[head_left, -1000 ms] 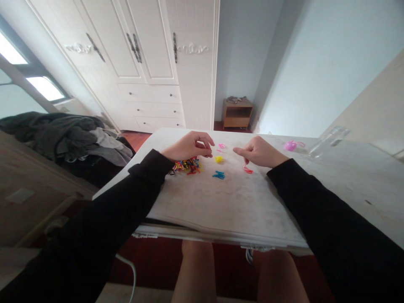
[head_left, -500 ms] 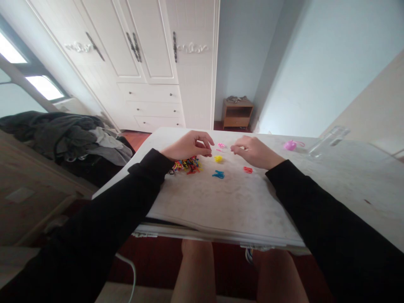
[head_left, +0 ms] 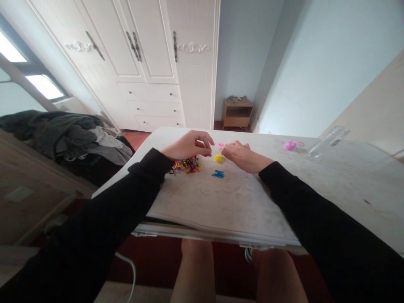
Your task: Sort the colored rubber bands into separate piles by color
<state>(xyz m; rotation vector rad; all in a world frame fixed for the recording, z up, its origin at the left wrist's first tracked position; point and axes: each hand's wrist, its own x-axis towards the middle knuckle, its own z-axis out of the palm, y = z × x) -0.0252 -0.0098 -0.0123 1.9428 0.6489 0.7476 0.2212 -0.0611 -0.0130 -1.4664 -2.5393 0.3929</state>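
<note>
My left hand (head_left: 194, 144) is over the back of a mixed pile of small coloured elastic bands (head_left: 187, 164), palm down. Its fingers curl, and the thumb tip closes towards a fingertip; anything pinched there is too small to make out. My right hand (head_left: 237, 155) reaches in from the right, fingertips down on the table between a pink cluster of bands (head_left: 220, 144) and a yellow cluster (head_left: 218, 158). Those fingers are bunched together, and what they pinch is hidden. Nearer me lies a blue cluster (head_left: 218, 174). My right hand covers nearly all of a red cluster.
On the white table (head_left: 202, 206), a pink pouch-like object with a loop (head_left: 290, 145) and a clear bottle-shaped container (head_left: 328, 143) stand at the back right. Behind are a white wardrobe (head_left: 151, 92) and a small wooden cabinet (head_left: 237, 113). Dark clothes (head_left: 63, 134) are heaped at left.
My right hand has moved left, to the pink and yellow clusters, and now covers the red bands and the loose pink piece. My left hand has stayed in place.
</note>
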